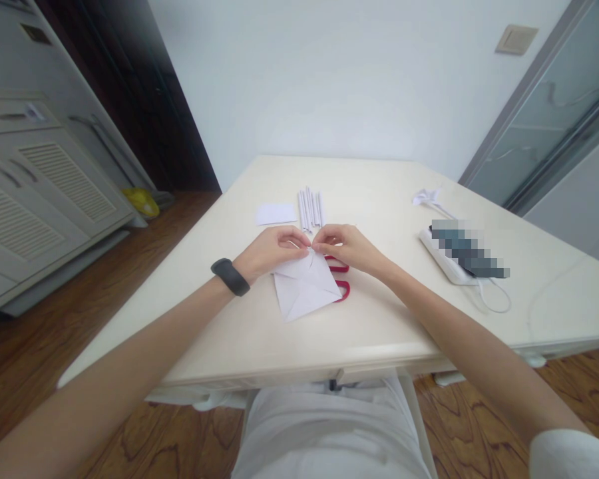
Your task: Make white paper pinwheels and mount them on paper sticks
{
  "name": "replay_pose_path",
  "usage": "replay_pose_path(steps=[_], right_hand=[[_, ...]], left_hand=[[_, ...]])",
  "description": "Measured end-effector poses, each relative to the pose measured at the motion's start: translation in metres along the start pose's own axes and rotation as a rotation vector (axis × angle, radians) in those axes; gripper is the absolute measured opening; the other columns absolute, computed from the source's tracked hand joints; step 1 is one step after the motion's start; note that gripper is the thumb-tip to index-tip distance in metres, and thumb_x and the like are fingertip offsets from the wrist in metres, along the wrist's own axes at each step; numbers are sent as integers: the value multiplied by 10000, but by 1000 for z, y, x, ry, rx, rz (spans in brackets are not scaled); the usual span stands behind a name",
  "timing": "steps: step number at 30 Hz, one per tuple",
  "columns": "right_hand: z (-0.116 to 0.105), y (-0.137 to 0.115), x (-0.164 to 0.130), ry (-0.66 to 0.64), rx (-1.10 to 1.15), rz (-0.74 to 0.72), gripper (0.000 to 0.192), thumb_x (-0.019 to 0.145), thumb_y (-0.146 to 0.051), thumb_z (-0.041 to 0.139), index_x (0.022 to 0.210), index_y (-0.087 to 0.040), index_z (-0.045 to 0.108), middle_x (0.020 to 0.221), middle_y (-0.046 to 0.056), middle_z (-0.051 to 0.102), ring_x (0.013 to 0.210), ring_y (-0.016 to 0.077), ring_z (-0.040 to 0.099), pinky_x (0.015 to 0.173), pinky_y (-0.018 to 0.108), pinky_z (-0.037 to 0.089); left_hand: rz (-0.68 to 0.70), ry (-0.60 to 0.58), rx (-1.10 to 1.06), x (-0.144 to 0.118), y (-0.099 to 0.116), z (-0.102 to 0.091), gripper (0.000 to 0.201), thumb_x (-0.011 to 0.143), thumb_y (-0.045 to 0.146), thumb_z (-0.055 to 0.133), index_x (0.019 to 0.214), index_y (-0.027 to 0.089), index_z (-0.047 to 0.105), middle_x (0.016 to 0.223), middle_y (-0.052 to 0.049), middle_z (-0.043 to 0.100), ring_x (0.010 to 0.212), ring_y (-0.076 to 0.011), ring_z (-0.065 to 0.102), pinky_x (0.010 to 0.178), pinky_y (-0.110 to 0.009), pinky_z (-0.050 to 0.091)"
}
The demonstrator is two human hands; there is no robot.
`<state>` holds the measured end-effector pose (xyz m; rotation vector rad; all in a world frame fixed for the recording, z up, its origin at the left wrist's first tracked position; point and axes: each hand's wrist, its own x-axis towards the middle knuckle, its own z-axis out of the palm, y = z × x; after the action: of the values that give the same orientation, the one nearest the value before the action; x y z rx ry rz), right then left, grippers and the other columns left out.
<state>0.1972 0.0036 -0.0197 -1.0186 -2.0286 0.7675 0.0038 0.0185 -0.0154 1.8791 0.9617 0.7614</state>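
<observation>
My left grip (274,251) and right grip (348,245) meet at the far corner of a folded white paper (307,293), thumb and fingers of each narrowed to a pinch on it, tips almost touching one another. The paper is in front of me near the middle of the bench (219,332), its creases running in from the corners and its near point toward me. From under its right side stick out the red handles (340,269) of a pair of scissors; the blades are hidden. I wear a black band (230,277) on my left wrist. Just beyond my fingers lies a row of thin white paper rolls (312,207), side by side, with a flat white sheet (276,213) to their left. Well off to my right, a blurred-out dark object (462,251) rests on a white case (442,261), and past it lies a white folded piece (426,197) with a thin stem.
</observation>
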Motion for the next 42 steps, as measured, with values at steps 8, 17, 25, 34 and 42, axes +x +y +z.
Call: replay_pose_path(steps=[8, 17, 25, 34, 42], right_hand=[[1, 0, 0, 8, 4, 1, 124, 762, -255, 553, 745, -158, 629, 832, 28, 640, 745, 124, 576, 735, 268, 453], [2, 0, -1, 1, -40, -24, 129, 779, -215, 530, 750, -148, 637, 779, 29, 632, 750, 134, 579, 715, 261, 451], [1, -1, -1, -17, -12, 8, 137, 782, -240, 529, 761, -148, 628, 798, 34, 633, 746, 134, 576, 697, 260, 451], [0, -3, -3, -39, 27, 65, 121, 742, -246, 556, 764, -152, 628, 812, 36, 646, 751, 134, 582, 717, 274, 455], [5, -1, -2, -5, 13, 89, 84, 719, -222, 546, 715, -154, 594, 738, 22, 630, 705, 134, 584, 655, 257, 449]], left_hand=[[-6, 31, -14, 0, 0, 1, 208, 689, 339, 619, 804, 166, 637, 835, -43, 659, 806, -192, 609, 733, -311, 460], [-36, 2, -28, -2, 3, 2, 206, 691, 357, 618, 761, 165, 647, 743, -28, 637, 656, -144, 553, 590, -263, 409], [-44, -2, -18, -1, 2, 1, 194, 688, 346, 622, 752, 165, 654, 712, -19, 629, 626, -132, 533, 570, -256, 388], [-46, 10, -7, 0, -1, 0, 171, 695, 322, 621, 758, 167, 657, 737, -25, 651, 675, -148, 570, 604, -265, 413], [45, 69, 138, 0, -4, 4, 184, 727, 330, 591, 768, 158, 640, 710, -30, 655, 668, -157, 600, 596, -259, 447]])
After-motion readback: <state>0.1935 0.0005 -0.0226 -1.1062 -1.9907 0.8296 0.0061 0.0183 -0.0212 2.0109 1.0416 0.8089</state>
